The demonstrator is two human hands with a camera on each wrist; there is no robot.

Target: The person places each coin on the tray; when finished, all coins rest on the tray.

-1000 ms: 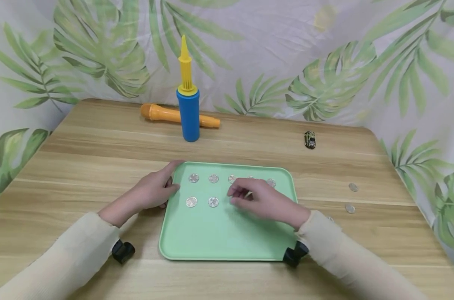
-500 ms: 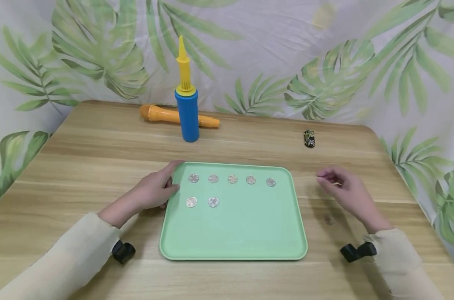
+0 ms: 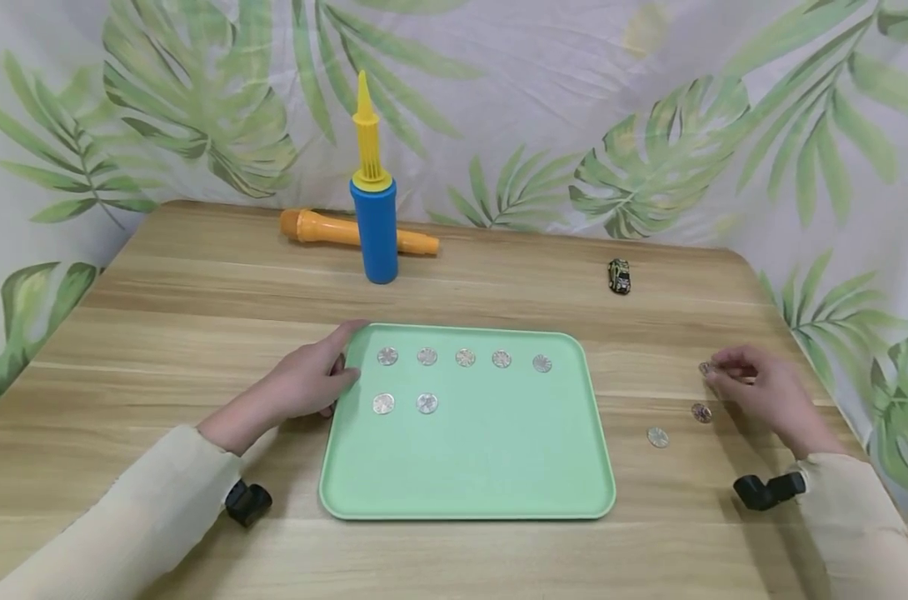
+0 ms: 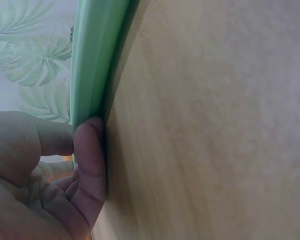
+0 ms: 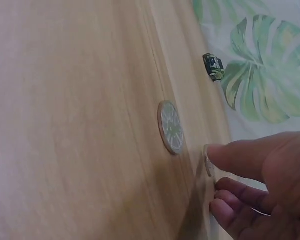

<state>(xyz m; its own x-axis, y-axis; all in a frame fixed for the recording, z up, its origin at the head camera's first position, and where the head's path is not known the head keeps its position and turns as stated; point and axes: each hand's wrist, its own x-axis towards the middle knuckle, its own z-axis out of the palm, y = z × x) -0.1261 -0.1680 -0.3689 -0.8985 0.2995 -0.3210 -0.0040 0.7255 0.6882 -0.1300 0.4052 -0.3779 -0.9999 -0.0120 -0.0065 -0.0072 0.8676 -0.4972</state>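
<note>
A light green tray (image 3: 499, 467) lies on the table, bearing an upper row of several silver coins (image 3: 465, 357) and two more below at its left. My left hand (image 3: 311, 379) grips the tray's left rim, thumb on top; in the left wrist view its curled fingers (image 4: 90, 165) press the tray's outer side. Out on the right, my right hand (image 3: 765, 392) pinches a coin (image 3: 705, 367) at the tabletop between thumb and fingertips. In the right wrist view the thumb partly covers that coin (image 5: 208, 162).
Two loose coins lie between tray and right hand, one nearer the hand (image 3: 701, 412), the other coin (image 3: 658, 437) nearer the tray. Behind stand a blue and yellow hand pump (image 3: 379, 233), an orange toy microphone (image 3: 326, 228) and a small toy car (image 3: 619, 277). A leaf-print cloth hangs behind.
My right hand has moved from over the tray out to the right and down to a coin on the table. The left hand has stayed on the tray's rim.
</note>
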